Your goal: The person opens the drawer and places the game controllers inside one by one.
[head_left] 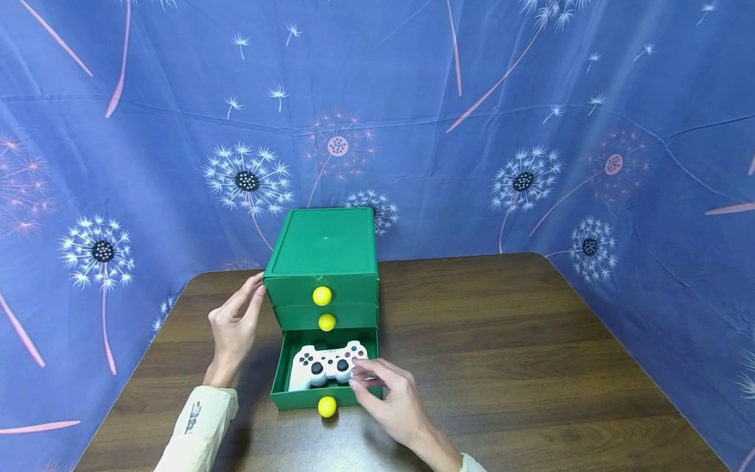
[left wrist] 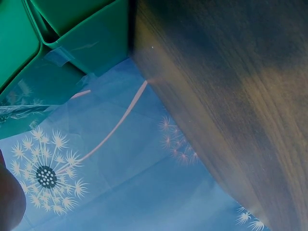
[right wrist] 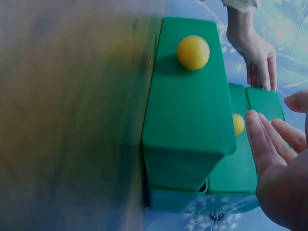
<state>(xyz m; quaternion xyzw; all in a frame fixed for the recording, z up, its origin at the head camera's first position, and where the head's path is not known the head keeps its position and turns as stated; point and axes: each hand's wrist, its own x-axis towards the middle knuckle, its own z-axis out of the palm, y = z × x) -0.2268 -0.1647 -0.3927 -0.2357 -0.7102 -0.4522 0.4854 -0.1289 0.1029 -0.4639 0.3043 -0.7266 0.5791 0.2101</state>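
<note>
A white game controller (head_left: 323,368) with black thumbsticks lies in the pulled-out bottom drawer (head_left: 354,398) of a small green drawer unit (head_left: 321,242). My right hand (head_left: 392,400) is over the drawer's right side, its fingertips at the controller's right end and covering that grip. In the right wrist view, the thumb and fingers of the right hand (right wrist: 284,163) stand apart, and the controller is out of sight. My left hand (head_left: 232,328) touches the unit's upper left front edge with its fingertips. Only a blurred bit of the left hand (left wrist: 10,199) shows in the left wrist view.
Two upper drawers (head_left: 295,292) are closed, and each drawer has a yellow ball knob (head_left: 327,407). The unit stands on a brown wooden table (head_left: 501,367). Behind hangs a blue cloth (head_left: 425,164) with dandelion prints.
</note>
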